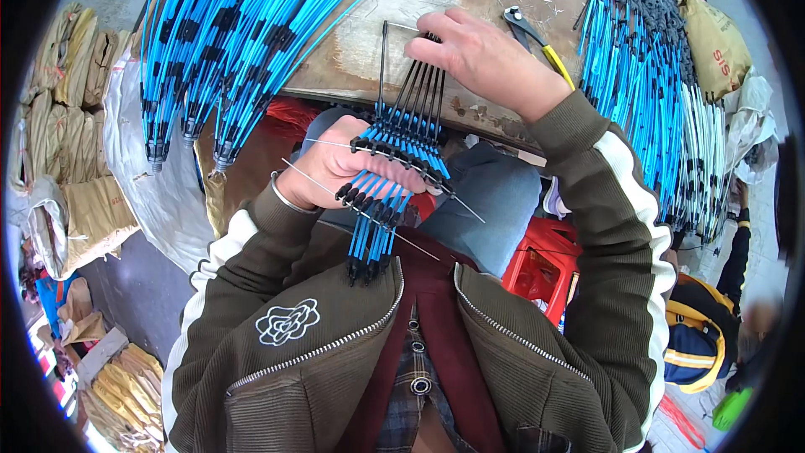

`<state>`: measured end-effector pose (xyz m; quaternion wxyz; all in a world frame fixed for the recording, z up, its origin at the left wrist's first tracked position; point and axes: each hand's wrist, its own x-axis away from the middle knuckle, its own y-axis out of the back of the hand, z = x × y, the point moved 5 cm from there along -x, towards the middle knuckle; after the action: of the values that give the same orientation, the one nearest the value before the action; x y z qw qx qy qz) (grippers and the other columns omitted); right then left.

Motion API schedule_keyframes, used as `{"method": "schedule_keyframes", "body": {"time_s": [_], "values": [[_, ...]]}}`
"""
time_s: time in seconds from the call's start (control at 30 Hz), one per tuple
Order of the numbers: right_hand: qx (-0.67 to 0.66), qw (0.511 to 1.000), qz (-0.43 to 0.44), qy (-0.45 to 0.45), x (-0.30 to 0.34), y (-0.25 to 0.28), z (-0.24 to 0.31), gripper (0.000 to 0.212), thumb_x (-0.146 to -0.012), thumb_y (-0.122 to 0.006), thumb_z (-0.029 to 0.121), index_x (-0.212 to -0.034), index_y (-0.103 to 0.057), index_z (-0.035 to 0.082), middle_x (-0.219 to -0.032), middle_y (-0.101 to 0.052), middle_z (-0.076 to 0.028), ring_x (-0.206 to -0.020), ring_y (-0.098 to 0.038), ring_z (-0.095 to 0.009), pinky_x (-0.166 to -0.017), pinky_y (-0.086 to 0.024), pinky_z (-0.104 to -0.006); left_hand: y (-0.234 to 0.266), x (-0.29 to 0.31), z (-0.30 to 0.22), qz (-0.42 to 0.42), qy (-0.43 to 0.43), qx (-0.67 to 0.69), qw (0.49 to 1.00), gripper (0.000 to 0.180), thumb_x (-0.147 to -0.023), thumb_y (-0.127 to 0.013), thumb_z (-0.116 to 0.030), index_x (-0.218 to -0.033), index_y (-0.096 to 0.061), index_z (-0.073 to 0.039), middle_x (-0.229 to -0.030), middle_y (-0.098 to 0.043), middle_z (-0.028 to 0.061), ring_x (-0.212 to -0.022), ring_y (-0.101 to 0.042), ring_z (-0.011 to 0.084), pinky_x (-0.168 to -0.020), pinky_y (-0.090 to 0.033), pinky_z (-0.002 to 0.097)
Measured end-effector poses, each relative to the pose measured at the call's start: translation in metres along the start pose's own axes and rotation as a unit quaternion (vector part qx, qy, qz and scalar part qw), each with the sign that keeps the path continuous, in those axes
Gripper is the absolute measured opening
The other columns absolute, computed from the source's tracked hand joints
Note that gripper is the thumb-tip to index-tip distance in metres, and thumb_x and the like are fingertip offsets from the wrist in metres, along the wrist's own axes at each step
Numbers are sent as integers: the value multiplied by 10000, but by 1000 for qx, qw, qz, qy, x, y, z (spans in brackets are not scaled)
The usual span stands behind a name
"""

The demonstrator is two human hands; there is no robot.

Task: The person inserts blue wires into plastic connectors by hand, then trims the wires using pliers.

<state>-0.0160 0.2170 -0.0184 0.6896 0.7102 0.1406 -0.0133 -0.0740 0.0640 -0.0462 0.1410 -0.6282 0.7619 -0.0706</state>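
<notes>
A bundle of blue umbrella ribs (369, 231) with black joints lies in front of my lap, above my knees. My left hand (331, 164) is wrapped round its middle, with the fingers closed across the ribs. Two thin metal wires (303, 171) pass crosswise through the rows of black joints, one above and one below that hand. At the far end, the fingers of my right hand (478, 54) are closed on the tips of the slim black rods (417, 88). One black rod stands apart to the left of the others. The right fingertips are partly hidden.
A worn wooden table (369, 29) is ahead, with yellow-handled pliers (528, 29) right of my right hand. Blue rib bundles (226, 33) hang over its left side, more ribs (625, 84) at right. A red plastic stool (541, 264) stands by my leg. Another person (713, 319) is far right.
</notes>
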Motion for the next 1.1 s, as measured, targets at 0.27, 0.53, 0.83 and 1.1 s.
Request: {"method": "schedule_keyframes", "body": {"time_s": [0.27, 0.53, 0.83, 1.1], "values": [[100, 994, 41, -7, -12, -3, 9, 371, -766, -494, 34, -1108, -506, 175, -936, -495, -78, -844, -557, -232, -724, -505, -330, 4, 4, 0, -14, 7, -41, 999, 171, -792, -644, -88, -944, -657, -10, -900, -673, 109, -795, -657, 248, -738, -509, 316], [-57, 996, -49, -45, 25, 25, 59, 371, -759, -485, -13, -1093, -520, 144, -1071, -533, -93, -908, -555, -297, -810, -470, -380, -47, 35, -31, 126, -198, -255, 938, 143, -806, -609, -79, -920, -640, 1, -886, -661, 129, -775, -641, 287, -694, -509, 333], [-391, 919, 23, -44, 87, -45, 133, 433, -700, -529, -79, -1101, -509, 84, -1068, -553, -162, -992, -533, -335, -849, -439, -370, -96, 74, 5, 105, -188, -262, 941, 151, -790, -604, -18, -934, -648, -6, -940, -654, 140, -841, -638, 283, -743, -505, 328], [-415, 906, 72, -47, 138, -117, 160, 378, -710, -593, -6, -1072, -528, 81, -930, -598, -164, -900, -564, -326, -782, -442, -388, -91, 61, 75, -111, -4, 0, 994, 163, -836, -578, 28, -987, -630, -3, -959, -655, 78, -878, -616, 162, -799, -487, 290]]}}
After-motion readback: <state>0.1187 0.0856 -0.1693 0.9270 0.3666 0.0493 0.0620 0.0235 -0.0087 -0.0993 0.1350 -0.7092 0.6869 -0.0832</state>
